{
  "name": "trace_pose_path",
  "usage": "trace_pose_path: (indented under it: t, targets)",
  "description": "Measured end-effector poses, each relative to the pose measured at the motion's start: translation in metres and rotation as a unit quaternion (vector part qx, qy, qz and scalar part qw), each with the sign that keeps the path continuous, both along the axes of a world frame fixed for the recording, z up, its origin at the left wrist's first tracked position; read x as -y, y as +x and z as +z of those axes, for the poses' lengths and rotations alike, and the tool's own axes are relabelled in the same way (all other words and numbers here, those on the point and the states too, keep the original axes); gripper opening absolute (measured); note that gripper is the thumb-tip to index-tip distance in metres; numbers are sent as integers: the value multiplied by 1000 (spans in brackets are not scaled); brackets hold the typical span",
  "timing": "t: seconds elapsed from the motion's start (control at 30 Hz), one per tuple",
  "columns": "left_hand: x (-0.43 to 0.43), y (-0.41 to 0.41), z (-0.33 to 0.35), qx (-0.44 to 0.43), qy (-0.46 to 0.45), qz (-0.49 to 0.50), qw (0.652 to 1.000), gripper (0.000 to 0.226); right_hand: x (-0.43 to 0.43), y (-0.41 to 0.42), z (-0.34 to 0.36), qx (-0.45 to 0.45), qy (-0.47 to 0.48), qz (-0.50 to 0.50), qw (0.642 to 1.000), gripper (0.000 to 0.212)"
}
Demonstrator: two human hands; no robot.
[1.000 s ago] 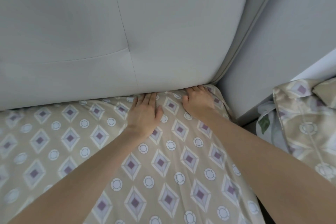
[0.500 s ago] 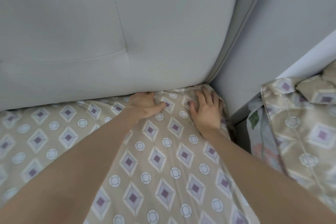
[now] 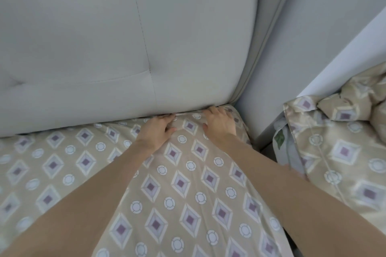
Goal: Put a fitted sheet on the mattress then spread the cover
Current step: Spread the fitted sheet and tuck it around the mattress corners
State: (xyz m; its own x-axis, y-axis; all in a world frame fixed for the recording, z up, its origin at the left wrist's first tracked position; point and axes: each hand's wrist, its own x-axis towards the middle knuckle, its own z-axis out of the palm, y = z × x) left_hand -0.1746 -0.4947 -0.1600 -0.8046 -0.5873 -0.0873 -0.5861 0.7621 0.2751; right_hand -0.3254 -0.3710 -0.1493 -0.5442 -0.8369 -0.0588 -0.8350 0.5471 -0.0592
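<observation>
A beige fitted sheet (image 3: 183,190) with purple diamonds and white rings covers the mattress up to its far right corner. My left hand (image 3: 155,133) lies on the sheet with its fingertips at the gap under the grey headboard (image 3: 125,37). My right hand (image 3: 219,124) presses flat on the sheet close to the corner, its fingers also reaching that gap. A thin pale edge shows in the gap between the two hands. The cover (image 3: 338,152), in the same pattern, lies bunched up to the right of the bed.
A grey wall (image 3: 302,48) stands just right of the headboard, with a narrow dark gap (image 3: 265,148) between the mattress side and the bunched cover. A white ledge (image 3: 359,44) runs above the cover. A leaf-print fabric (image 3: 282,137) peeks out at the cover's left edge.
My right hand has moved from the mattress's corner edge back up to the headboard gap. My left hand's fingers have stretched out along the gap.
</observation>
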Motion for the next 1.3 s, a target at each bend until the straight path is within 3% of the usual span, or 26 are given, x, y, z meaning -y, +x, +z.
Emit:
trace_pose_path:
  t: [0.13,0.33,0.57,0.67,0.77,0.87,0.93,1.1,1.2,1.3]
  targets:
    - [5,27,-9,37,-80,-3,996,51,24,13,0,49,16,3,999,35]
    - [8,8,-21,103,36,44,993,64,39,17,-15,-32,112,19,993,40]
    - [14,-3,-15,118,48,53,990,65,52,25,-19,-49,187,-3,981,46]
    - [13,12,-2,72,57,13,996,55,46,21,-7,-19,153,14,988,41]
    - [5,56,-4,-26,-15,0,1000,48,40,26,5,-48,133,25,990,33]
    - [8,99,-18,-82,-32,63,994,50,42,50,5,-63,56,73,994,26]
    - [17,116,-25,-104,-43,116,987,52,50,68,1,2,-4,89,996,28]
    - [17,131,-42,-89,-60,179,978,54,75,99,-10,108,-47,-6,993,34]
    - [11,135,-50,-121,-58,257,957,57,84,104,-19,108,-69,-65,990,26]
    - [13,136,-54,-122,-67,266,954,57,88,108,-21,87,-65,-68,992,27]
